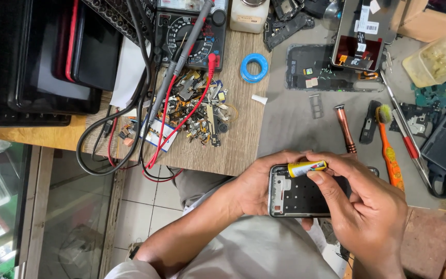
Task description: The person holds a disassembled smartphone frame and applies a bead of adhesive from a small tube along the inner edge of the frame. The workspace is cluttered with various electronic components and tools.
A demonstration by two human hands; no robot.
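Note:
My left hand (256, 183) grips the left end of an opened phone frame (295, 196), a dark body with a silver rim, held over my lap at the bench's front edge. My right hand (367, 201) covers the frame's right side and pinches a small yellow glue tube (306, 167) between thumb and fingers, the tube lying across the frame's top edge.
On the grey mat (295, 124) lie a copper-handled screwdriver (345, 129), an orange toothbrush (388, 147), a phone screen (362, 33) and a back cover (321, 72). The wooden bench (243, 129) bears a multimeter (194, 33) with red and black leads, a heap of small parts (197, 111) and a blue wire spool (254, 67).

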